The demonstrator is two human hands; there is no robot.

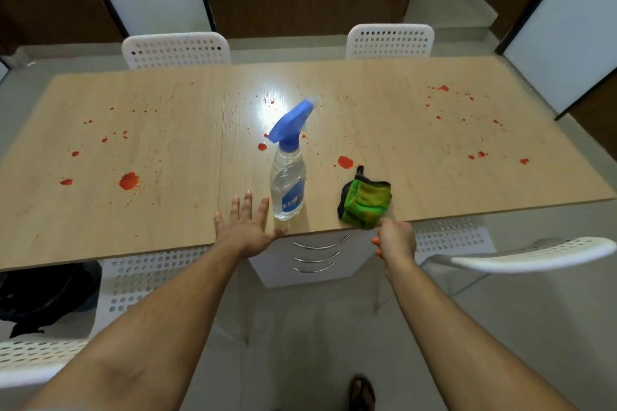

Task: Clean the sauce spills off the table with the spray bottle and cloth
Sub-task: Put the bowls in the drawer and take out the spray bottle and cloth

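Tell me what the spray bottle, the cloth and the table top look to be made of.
Spray bottle: clear, glossy plastic body, since the liquid shows through, with an opaque blue plastic trigger head.
Cloth: soft, fuzzy fabric, probably microfibre, green with dark edging, folded in a bunch.
Table top: pale wood-grain surface, likely laminate; it throws back a bright glare from the lamp.

Spray bottle, cloth and sauce spills on a pale wood worktop.

We see a clear spray bottle (pixel 288 184) with a blue trigger head standing upright near the worktop's (pixel 417 143) front edge, nozzle pointing away. Just to its right lies a bunched green cloth (pixel 366 204) with a dark border, at the very edge. Red sauce spills (pixel 129 180) dot the worktop left, centre and right, the largest blotch at front left.
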